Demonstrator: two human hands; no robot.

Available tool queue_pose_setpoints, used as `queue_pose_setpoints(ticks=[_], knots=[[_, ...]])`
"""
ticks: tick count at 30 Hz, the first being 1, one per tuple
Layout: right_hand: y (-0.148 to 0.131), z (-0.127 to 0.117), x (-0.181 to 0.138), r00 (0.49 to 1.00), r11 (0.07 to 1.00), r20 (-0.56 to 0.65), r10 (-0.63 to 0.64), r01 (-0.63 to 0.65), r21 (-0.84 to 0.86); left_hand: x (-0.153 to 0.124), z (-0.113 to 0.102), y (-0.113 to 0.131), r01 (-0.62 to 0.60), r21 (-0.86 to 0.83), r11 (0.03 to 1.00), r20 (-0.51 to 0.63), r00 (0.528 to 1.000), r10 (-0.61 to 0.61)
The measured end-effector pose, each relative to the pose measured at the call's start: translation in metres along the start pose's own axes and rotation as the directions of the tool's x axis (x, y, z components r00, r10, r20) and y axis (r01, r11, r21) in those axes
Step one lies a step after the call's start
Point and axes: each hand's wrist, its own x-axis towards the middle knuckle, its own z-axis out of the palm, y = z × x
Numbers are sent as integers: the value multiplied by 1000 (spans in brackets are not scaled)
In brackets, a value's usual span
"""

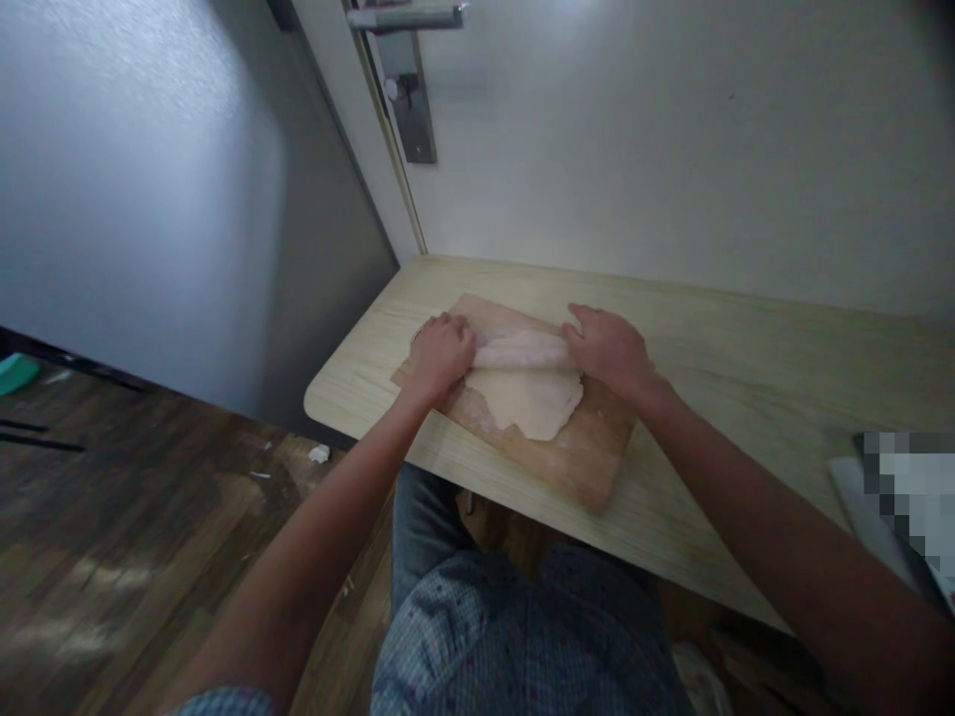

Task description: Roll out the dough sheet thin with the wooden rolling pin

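Note:
A thin, ragged-edged sheet of pale dough (533, 403) lies on a floured wooden board (574, 462). Across its far part runs a whitish rolling pin (522, 351), which seems to have dough around it or flour over it. My left hand (443, 350) is closed over the pin's left end, fingers curled down. At the right end my right hand (608, 348) grips the pin, its forefinger partly stretched forward. Both ends of the pin are hidden under my hands.
The board lies at an angle on a light wood table (731, 398) with a rounded left corner. Behind stands a white door with a metal handle (407, 17). A grey panel (149, 199) rises at the left. A blurred-out item (914, 497) lies at the right edge.

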Motion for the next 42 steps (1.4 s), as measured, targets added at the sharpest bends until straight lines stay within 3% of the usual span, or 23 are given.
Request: queue_pose_setpoints(ticks=[4, 11, 16, 32, 42], knots=[[-5, -4, -23, 999, 998, 13, -49, 49, -31, -22, -3, 0, -100, 10, 995, -42, 994, 101], [-11, -4, -65, 985, 987, -89, -148, 142, -76, -61, -5, 0, -89, -20, 996, -67, 994, 88], [-12, -2, -76, 979, 985, -121, -166, 161, -57, -72, -6, 3, -89, -42, 995, -71, 994, 86], [-11, -5, -28, 999, 999, 5, -35, 35, -13, -24, 2, 7, -26, -30, 999, -65, 998, 24], [2, 4, 20, 987, 995, 146, 67, -77, 66, 20, -2, 7, 105, -49, 993, 93, 991, -100]])
